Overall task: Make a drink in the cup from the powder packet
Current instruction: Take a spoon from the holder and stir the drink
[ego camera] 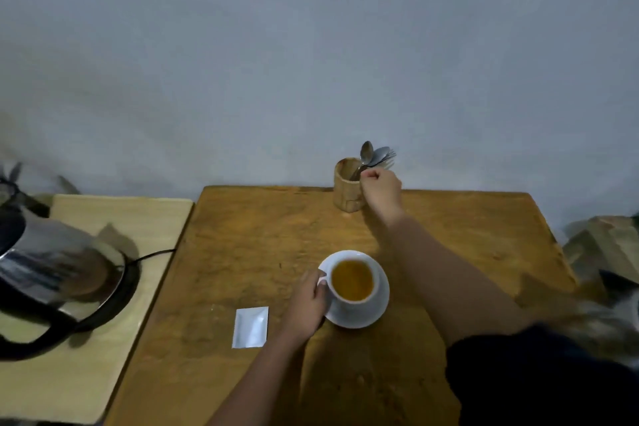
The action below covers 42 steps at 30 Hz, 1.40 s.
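Note:
A white cup (371, 301) holding amber liquid (352, 279) stands on a white saucer (359, 318) in the middle of the brown wooden table (249, 239). My left hand (306, 304) grips the cup's handle on its left side. A white powder packet (250, 327) lies flat on the table to the left of that hand. At the table's far edge stands a wooden holder (347, 190) with several spoons and forks. My right hand (380, 187) is closed around a spoon handle (359, 168) at the holder's rim.
A steel electric kettle (52, 266) with a black handle sits on its base on a pale side table (114, 218) at the left, its cord trailing right. A grey wall rises behind. Blurred objects lie at the right edge (608, 245).

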Tool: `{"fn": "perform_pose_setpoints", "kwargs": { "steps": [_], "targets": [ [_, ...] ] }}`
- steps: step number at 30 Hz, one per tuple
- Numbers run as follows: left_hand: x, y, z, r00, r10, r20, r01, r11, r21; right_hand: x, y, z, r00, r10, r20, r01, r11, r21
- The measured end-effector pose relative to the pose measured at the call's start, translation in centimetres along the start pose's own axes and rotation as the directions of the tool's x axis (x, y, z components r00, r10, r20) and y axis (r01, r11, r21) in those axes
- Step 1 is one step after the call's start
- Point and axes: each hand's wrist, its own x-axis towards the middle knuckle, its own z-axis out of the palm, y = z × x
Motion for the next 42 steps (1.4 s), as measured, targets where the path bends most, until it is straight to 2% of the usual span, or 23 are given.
{"fn": "perform_pose_setpoints", "kwargs": {
  "steps": [3,7,12,24,31,34,37,39,42],
  "targets": [
    [0.4,-0.5,-0.3,1.000,-0.015,0.018,0.015,1.000,-0.003,3.0,-0.6,1.8,0.998,0.063,0.017,-0.063,0.998,0.009],
    [0.8,-1.1,-0.3,0.999,-0.006,0.037,0.006,1.000,-0.002,4.9,-1.5,3.2,0.979,0.205,0.015,-0.206,0.970,0.126],
    [1.1,-1.6,-0.3,0.999,0.010,0.039,-0.011,1.000,0.029,6.3,-2.2,3.6,0.976,0.216,0.033,-0.216,0.976,0.003],
    [1.1,-1.9,-0.2,0.998,0.032,0.053,-0.034,0.999,0.039,8.0,0.1,6.1,0.953,0.264,-0.151,-0.254,0.964,0.083],
    [1.3,-1.6,-0.5,0.995,-0.010,0.100,0.010,1.000,0.001,5.7,0.7,6.0,0.978,0.027,-0.208,-0.028,1.000,0.000],
    [1.2,-1.4,-0.5,0.996,-0.004,0.093,0.001,0.999,0.033,4.7,-0.3,4.1,0.971,-0.144,-0.190,0.137,0.989,-0.051],
    [1.0,-1.0,-0.5,0.996,-0.003,0.094,-0.001,0.999,0.044,4.2,-2.4,1.3,0.934,-0.318,-0.161,0.303,0.946,-0.112],
    [0.9,-0.9,-0.5,0.994,-0.013,0.105,0.011,1.000,0.016,3.6,-3.8,-0.8,0.906,-0.410,-0.106,0.387,0.903,-0.184],
    [0.8,-0.6,-0.5,0.989,-0.073,0.129,0.081,0.995,-0.054,1.8,-5.1,-3.8,0.867,-0.490,0.090,0.492,0.815,-0.306]
  ]
}}
